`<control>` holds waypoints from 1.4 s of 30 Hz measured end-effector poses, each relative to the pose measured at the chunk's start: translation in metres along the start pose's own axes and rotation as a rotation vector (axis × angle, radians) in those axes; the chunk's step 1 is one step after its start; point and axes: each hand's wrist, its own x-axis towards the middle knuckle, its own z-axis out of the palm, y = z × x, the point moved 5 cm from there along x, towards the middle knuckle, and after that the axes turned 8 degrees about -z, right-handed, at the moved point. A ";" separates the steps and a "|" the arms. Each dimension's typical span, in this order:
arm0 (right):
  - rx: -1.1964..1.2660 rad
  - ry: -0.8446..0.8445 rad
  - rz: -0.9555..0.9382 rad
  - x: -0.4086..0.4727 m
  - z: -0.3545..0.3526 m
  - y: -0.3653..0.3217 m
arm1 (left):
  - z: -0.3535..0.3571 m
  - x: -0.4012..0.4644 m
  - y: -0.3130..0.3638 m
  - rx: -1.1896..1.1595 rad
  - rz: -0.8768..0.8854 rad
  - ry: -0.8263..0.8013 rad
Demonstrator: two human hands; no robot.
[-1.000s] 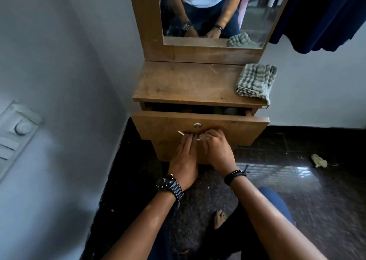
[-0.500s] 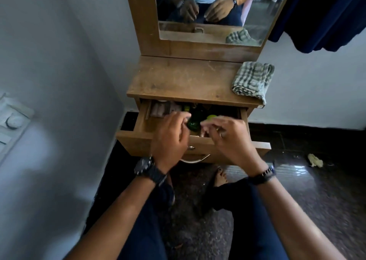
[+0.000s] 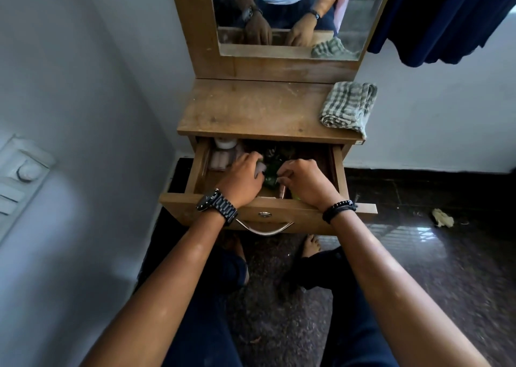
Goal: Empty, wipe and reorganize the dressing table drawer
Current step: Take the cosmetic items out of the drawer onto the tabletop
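**Both hands down in the open drawer**

No writing could be read anywhere: the watch [image 3: 216,206] dial was too small and the drawer's contents were blurred.

At far left a switch plate [image 3: 21,176] sat on the wall. The table [image 3: 251,109] stood against the back wall, with the drawer [image 3: 178,202] pulled well out below its top. In the drawer's back left corner lay a pale, round-capped container [image 3: 224,148], its label unreadable. The left hand [image 3: 240,178], watch on its wrist, reached over the front panel with fingers curled down onto something pale and greyish; the fingers hid whether they gripped it or only touched it. Just right of it, between the two hands, lay a dark green item [image 3: 270,171], touching or nearly touching both sets of fingertips. The right hand [image 3: 304,183], a beaded band [image 3: 337,210] on its wrist, was curled with thumb and forefinger close together above the green item; I could not tell what, if anything, they pinched. A thin brown stick [image 3: 282,192] lay under that hand, near the front panel. The metal handle [image 3: 265,228] hung below both wrists. On the table's right rear corner lay a folded checked cloth [image 3: 349,107], and a scrap [image 3: 442,217] lay on the dark floor at far right.

Half a second before, the hands had hovered higher above the drawer; now both had sunk among its contents, and the drawer stood out slightly further.
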 end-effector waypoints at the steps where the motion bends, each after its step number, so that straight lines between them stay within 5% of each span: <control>1: -0.003 -0.002 -0.004 -0.004 0.002 -0.002 | 0.000 -0.004 -0.001 -0.013 -0.006 0.005; 24: -0.068 -0.114 -0.045 -0.081 0.029 -0.030 | 0.021 -0.086 -0.011 -0.071 -0.025 -0.024; 30: -0.016 -0.142 -0.020 -0.071 0.028 -0.028 | 0.014 -0.073 -0.011 -0.092 -0.091 -0.142; 36: 0.014 0.047 0.004 -0.024 0.018 -0.023 | -0.014 -0.022 -0.008 -0.007 -0.126 -0.122; 42: -0.033 0.052 0.012 0.004 0.031 -0.018 | 0.002 -0.007 0.000 0.030 -0.002 -0.017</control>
